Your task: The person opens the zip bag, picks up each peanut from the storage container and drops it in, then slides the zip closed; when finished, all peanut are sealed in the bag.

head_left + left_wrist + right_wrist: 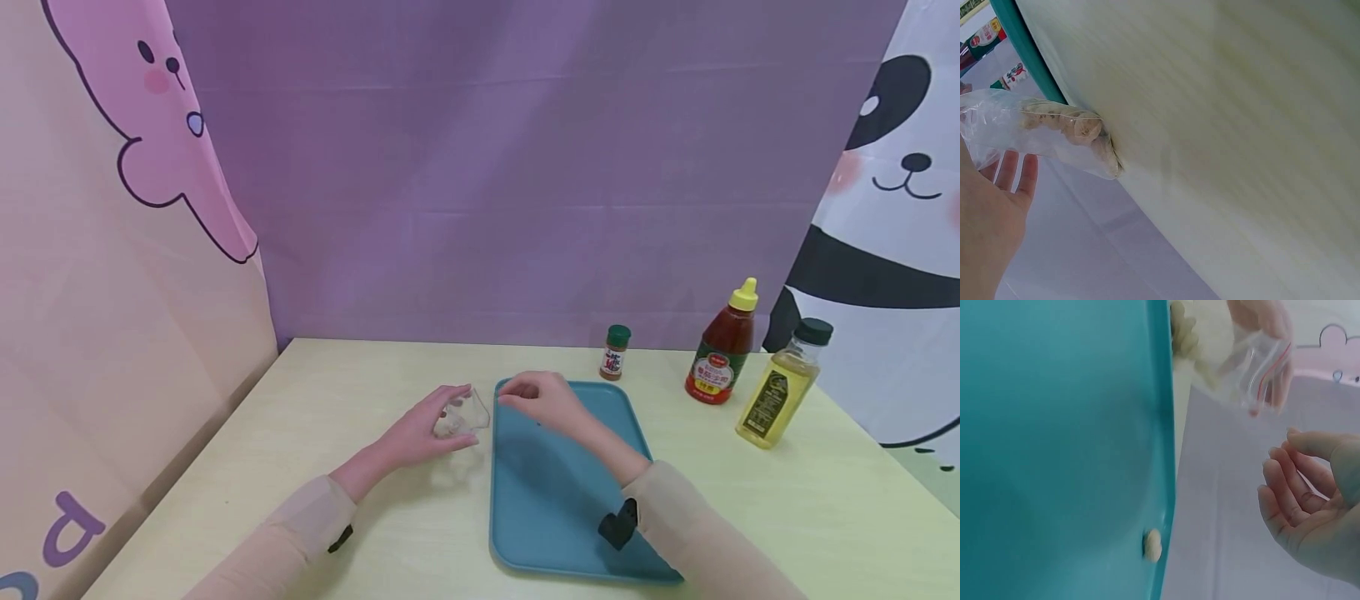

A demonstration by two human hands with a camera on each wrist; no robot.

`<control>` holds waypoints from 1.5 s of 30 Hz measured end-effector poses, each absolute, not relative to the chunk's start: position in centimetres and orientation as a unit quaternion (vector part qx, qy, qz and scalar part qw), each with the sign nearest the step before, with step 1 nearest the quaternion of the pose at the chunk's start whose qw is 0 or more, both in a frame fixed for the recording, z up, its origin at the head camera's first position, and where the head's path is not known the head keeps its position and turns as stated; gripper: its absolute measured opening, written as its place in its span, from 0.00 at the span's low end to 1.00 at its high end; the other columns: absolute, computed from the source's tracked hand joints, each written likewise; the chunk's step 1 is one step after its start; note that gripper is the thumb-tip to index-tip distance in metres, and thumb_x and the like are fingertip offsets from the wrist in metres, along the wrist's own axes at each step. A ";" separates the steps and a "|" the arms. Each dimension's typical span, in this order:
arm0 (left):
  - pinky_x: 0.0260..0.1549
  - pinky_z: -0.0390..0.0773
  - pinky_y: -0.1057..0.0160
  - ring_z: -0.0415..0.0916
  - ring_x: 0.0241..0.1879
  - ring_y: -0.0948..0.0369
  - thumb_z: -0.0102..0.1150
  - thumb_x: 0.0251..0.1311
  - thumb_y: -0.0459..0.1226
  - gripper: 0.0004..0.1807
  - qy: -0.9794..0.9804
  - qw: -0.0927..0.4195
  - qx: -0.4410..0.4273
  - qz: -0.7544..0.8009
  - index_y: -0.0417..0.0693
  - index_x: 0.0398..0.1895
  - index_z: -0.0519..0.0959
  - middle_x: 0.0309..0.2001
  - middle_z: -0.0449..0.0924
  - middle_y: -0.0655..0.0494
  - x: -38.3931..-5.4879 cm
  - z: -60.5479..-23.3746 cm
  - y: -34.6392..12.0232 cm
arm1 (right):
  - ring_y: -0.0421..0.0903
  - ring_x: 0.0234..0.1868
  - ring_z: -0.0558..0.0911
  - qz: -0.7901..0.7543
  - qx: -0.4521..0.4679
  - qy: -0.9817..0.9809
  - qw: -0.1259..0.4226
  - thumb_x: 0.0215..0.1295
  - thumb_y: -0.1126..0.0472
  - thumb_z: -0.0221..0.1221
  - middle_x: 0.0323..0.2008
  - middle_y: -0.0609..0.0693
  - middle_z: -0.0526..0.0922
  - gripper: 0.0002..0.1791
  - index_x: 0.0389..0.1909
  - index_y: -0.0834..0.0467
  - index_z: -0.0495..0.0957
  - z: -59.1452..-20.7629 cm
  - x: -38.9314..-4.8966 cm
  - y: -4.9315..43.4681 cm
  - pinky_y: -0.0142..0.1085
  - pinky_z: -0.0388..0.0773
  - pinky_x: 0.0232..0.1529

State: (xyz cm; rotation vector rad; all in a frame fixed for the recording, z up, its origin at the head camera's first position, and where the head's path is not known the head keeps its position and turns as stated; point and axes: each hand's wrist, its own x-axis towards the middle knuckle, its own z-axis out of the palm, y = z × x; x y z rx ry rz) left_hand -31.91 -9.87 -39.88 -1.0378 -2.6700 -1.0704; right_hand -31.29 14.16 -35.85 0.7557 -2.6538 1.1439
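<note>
My left hand (427, 427) grips a clear zip bag (471, 412) by its upper part, just left of the blue tray (570, 533). Tan, knobbly peanuts in their shells (1085, 128) fill the low end of the bag in the left wrist view. The bag's red zip line faces my right hand (1310, 494), whose fingers are loosely bent with nothing between them. In the head view that hand is over the tray's far left corner. One peanut (1152, 545) lies on the tray near its rim, seen in the right wrist view.
Beyond the tray stands a small spice jar (613, 357) with a green lid. To the right are a ketchup bottle (720, 354) with a yellow cap and a bottle of yellow oil (778, 392). A purple cloth (480, 208) hangs behind the table.
</note>
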 end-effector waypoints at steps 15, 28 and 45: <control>0.58 0.72 0.57 0.66 0.61 0.59 0.63 0.53 0.56 0.43 -0.872 0.054 -0.337 -0.352 0.55 0.70 0.59 0.65 0.65 0.59 -31.9 -39.9 -9.8 | 0.51 0.42 0.82 0.340 0.248 -0.904 0.074 0.65 0.59 0.58 0.40 0.55 0.84 0.12 0.43 0.62 0.82 -37.9 -33.5 18.5 0.42 0.80 0.41; 0.57 0.72 0.56 0.67 0.61 0.59 0.62 0.53 0.55 0.42 -0.874 0.051 -0.335 -0.348 0.55 0.70 0.59 0.65 0.65 0.60 -31.9 -39.9 -9.7 | 0.59 0.51 0.78 0.305 0.230 -0.924 -0.009 0.66 0.65 0.53 0.48 0.62 0.81 0.15 0.50 0.68 0.78 -39.0 -34.4 20.2 0.47 0.78 0.48; 0.58 0.72 0.57 0.66 0.61 0.59 0.62 0.53 0.56 0.42 -0.876 0.048 -0.334 -0.345 0.56 0.70 0.59 0.65 0.66 0.61 -32.0 -40.1 -9.7 | 0.55 0.43 0.81 0.276 0.217 -0.936 -0.023 0.65 0.65 0.55 0.42 0.60 0.84 0.12 0.44 0.66 0.82 -39.0 -34.2 20.3 0.43 0.80 0.41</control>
